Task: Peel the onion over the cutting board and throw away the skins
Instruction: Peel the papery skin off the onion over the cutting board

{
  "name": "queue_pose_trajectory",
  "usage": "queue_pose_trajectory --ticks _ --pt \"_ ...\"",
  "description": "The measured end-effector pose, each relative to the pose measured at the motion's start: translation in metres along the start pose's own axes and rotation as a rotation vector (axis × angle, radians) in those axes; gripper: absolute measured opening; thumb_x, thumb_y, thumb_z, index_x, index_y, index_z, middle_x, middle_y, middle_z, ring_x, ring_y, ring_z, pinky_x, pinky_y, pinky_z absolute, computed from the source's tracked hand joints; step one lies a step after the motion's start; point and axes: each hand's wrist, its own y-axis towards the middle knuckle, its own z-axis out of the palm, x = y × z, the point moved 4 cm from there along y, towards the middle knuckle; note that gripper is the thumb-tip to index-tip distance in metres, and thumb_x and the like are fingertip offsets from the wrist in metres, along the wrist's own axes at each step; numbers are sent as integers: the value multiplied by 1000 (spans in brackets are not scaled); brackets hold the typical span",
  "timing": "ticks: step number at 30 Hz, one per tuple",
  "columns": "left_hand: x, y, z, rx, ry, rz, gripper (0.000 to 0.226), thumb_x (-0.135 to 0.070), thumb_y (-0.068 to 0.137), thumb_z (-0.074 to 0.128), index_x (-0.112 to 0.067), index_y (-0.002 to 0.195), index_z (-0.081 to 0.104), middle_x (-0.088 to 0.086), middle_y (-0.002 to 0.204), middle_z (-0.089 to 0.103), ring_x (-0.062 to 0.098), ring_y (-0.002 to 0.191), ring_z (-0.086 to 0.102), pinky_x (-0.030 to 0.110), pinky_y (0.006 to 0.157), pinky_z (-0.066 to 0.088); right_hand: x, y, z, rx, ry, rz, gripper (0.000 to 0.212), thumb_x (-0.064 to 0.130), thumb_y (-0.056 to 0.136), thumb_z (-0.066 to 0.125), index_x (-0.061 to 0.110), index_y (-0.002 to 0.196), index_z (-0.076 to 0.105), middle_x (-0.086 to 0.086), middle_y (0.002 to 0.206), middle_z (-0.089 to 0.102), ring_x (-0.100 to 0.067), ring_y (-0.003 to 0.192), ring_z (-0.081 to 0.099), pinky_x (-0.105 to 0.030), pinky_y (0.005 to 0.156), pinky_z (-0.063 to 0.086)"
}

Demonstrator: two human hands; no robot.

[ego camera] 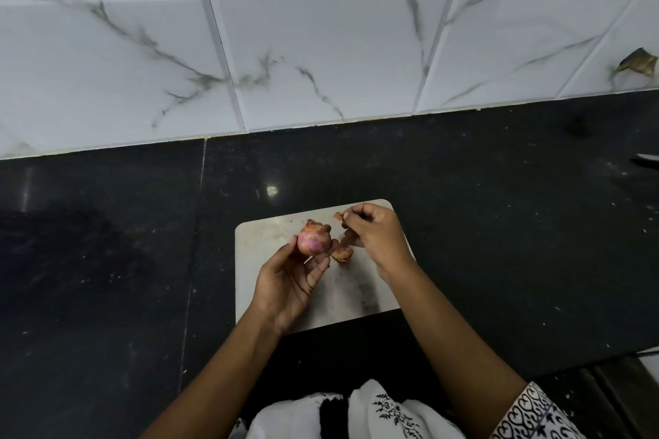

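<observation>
Onion: pinched in left hand grip, above cutting board.
Right hand: at onion's 3 o'clock, fingertips pressed on skin scrap.
Loose skin: on board, between hands.

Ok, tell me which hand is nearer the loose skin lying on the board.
Right. The right hand is just beside the skin; the left hand, holding the onion, is slightly farther.
</observation>
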Motion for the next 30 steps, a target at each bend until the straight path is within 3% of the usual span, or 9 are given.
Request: queue_pose_trajectory --ticks 4,6,8,14,17,21,23,26,30 --pt "0 -2 -4 -41 -47 -29 57 -23 64 80 2 112 65 23 114 66 32 98 68 32 72 60 -9 6 -9 -26 -29 27 11 8 88 60 11 80 67 0 80 69 -17 69 66 -37 72 59" --pt "0 -1 -8 -120 -48 -17 47 -27 80 58 0 119 57 24 113 67 31 97 69 31 74 58 -15 9 -11 -20 -264 -47 8 14 83 67 17 76 67 4 79 70 -15 75 69 -35 72 59" --pt "-1 -2 -9 -143 -37 -9 48 -29 84 51 -1 123 52 24 115 65 30 99 69 31 76 57 -22 9 -9 1 -465 -90 9 16 78 72 22 74 66 8 78 68 -12 77 67 -36 74 58" --pt "-2 -1 -9 -197 44 12 47 -30 81 56 -3 120 55 22 111 68 25 94 71 27 71 59 -22 4 -2 9 -545 -209 11 9 84 61 19 83 66 8 81 66 -5 78 63 -26 74 53" --pt "-4 3 -7 -246 74 -9 44 -31 85 57 -2 118 56 20 103 71 23 87 72 26 64 60 -18 3 -3 27 -567 -227 17 19 92 53 23 102 66 4 90 72 -7 83 66 -26 78 53" --pt "-5 8 -4 -309 124 -54 50 -36 85 60 0 119 58 18 97 72 21 78 73 27 61 60 -6 -5 1 123 -495 -379 22 17 85 65 20 107 67 5 97 71 -4 87 66 -22 81 52" --pt "-4 9 0 -315 153 -63 53 -37 80 63 1 116 60 17 91 74 20 74 73 25 58 59 -2 -9 5 158 -488 -447 26 15 83 68 17 108 68 1 100 71 -8 88 66 -23 80 55" --pt "-5 10 6 -305 148 -40 56 -34 71 67 0 116 61 17 91 74 20 75 73 27 67 59 4 -9 5 124 -511 -488 25 16 83 68 17 108 69 -1 100 71 -10 87 66 -29 79 56" --pt "-4 8 9 -312 168 -56 48 -34 68 67 -5 107 64 16 88 74 20 71 73 29 67 58 14 -7 3 115 -536 -585 22 17 82 68 17 104 70 0 96 70 -10 85 65 -32 77 56"
